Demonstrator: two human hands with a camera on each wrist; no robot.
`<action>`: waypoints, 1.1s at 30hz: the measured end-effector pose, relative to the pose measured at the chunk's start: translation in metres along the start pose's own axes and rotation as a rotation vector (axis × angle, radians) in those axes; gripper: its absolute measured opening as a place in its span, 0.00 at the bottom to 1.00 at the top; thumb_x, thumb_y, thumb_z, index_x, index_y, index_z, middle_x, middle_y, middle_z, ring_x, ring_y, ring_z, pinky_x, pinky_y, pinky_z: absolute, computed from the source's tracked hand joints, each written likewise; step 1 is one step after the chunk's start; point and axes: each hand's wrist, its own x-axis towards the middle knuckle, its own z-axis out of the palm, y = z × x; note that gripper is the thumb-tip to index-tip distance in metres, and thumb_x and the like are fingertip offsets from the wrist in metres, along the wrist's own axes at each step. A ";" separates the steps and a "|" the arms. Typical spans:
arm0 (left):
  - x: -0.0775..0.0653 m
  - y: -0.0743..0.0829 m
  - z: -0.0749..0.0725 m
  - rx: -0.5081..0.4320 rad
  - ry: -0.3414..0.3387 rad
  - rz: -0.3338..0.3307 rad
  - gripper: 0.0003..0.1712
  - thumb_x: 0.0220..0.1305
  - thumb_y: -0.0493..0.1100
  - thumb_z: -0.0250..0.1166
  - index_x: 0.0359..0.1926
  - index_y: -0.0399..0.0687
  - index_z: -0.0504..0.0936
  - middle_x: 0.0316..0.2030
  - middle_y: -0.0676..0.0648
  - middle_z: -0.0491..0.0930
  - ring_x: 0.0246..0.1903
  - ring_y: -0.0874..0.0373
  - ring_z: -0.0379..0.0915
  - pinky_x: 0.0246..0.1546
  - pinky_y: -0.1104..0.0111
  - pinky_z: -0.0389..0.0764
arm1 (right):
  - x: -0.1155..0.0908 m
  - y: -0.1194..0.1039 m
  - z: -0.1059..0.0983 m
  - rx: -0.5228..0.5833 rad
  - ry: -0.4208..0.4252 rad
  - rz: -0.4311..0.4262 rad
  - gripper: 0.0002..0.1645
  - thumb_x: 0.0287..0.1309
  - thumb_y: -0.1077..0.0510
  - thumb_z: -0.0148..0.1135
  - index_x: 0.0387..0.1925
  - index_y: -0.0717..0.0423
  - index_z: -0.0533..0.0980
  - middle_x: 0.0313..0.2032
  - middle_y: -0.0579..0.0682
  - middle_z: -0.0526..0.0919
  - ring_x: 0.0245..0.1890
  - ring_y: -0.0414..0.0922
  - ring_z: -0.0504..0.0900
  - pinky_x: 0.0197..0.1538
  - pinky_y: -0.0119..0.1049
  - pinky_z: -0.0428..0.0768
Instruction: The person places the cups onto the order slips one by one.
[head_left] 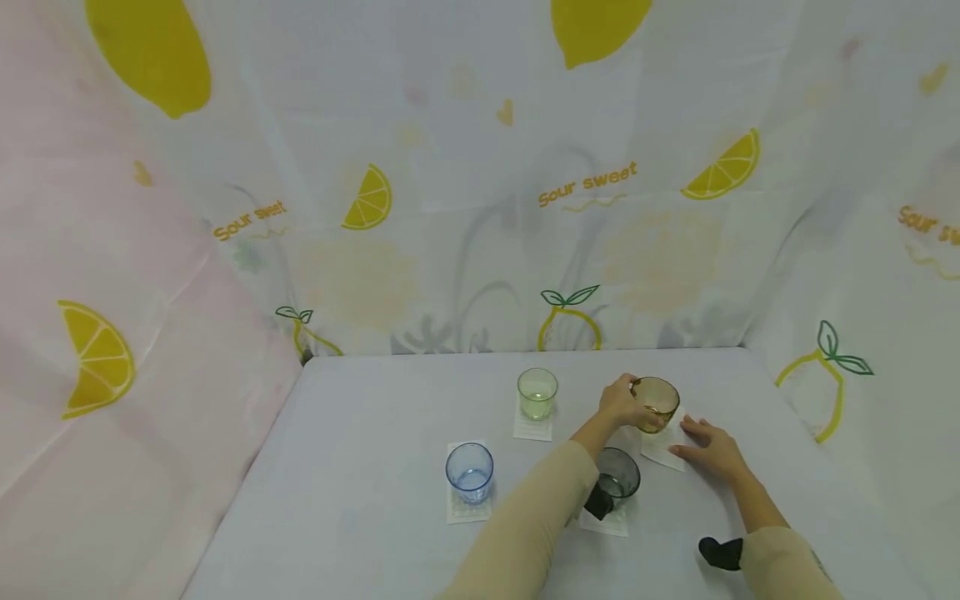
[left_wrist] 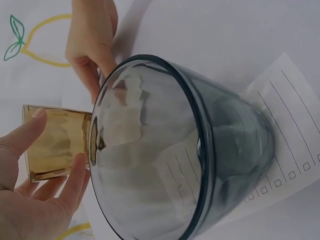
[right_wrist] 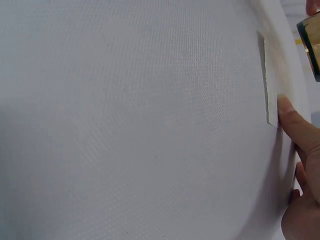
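My left hand point(head_left: 626, 404) grips an amber glass point(head_left: 658, 393) between thumb and fingers, above or at the far end of a white paper slip point(head_left: 663, 452). The same glass point(left_wrist: 57, 142) shows in the left wrist view. My right hand point(head_left: 716, 452) is at the slip's right edge, fingers extended; in the right wrist view its thumb point(right_wrist: 295, 120) touches the edge of the slip point(right_wrist: 270, 85). A grey glass point(head_left: 618, 471) stands on another slip point(head_left: 611, 523), under my left forearm; this grey glass point(left_wrist: 235, 132) fills much of the left wrist view.
A blue glass point(head_left: 470, 475) stands on a slip to the left, and a pale green glass point(head_left: 537, 392) on another farther back. The white table point(head_left: 352, 467) is bounded by a lemon-print cloth point(head_left: 450, 267) at the back and sides.
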 end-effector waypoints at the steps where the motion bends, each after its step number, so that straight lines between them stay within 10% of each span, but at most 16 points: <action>1: 0.001 -0.001 0.000 0.027 0.000 -0.003 0.38 0.36 0.44 0.81 0.53 0.50 0.75 0.39 0.52 0.79 0.43 0.59 0.74 0.41 0.74 0.75 | 0.001 0.000 0.000 -0.001 -0.002 -0.001 0.41 0.50 0.52 0.69 0.57 0.76 0.66 0.61 0.73 0.60 0.62 0.74 0.53 0.60 0.67 0.56; 27: 0.003 -0.004 0.014 0.222 -0.099 -0.061 0.41 0.37 0.45 0.81 0.56 0.54 0.74 0.51 0.51 0.78 0.52 0.56 0.72 0.50 0.69 0.74 | 0.000 -0.002 0.003 0.011 0.027 -0.020 0.39 0.49 0.53 0.70 0.56 0.76 0.67 0.60 0.75 0.61 0.61 0.74 0.56 0.59 0.67 0.59; 33: 0.001 -0.001 0.019 0.131 -0.089 -0.067 0.42 0.39 0.43 0.79 0.59 0.54 0.73 0.52 0.50 0.77 0.55 0.55 0.70 0.51 0.67 0.75 | 0.000 -0.001 0.002 0.012 0.010 0.003 0.40 0.50 0.54 0.69 0.55 0.79 0.66 0.59 0.82 0.56 0.61 0.75 0.56 0.60 0.66 0.59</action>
